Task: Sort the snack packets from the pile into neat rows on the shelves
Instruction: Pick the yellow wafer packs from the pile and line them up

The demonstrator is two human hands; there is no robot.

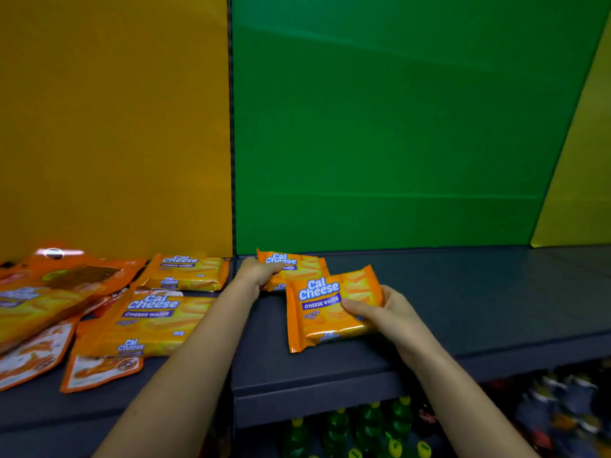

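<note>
Two orange Cal Cheese wafer packets lie on the dark grey shelf point(463, 292) in front of the green back panel. My left hand point(256, 271) grips the far packet point(299, 264) at its left end, close to the back wall. My right hand point(385, 314) holds the near packet point(325, 309) by its right edge, thumb on top; this packet overlaps the far one's front corner. To the left, under the orange panel, sits the pile point(66, 309): more Cal Cheese packets point(152, 322) and orange pouches lying mixed and overlapping.
A vertical divider point(231, 160) separates the orange and green back panels. A yellow panel point(582, 176) stands at the right. Below the shelf edge are green bottles point(367, 428) and darker bottles point(562, 408) on a lower level.
</note>
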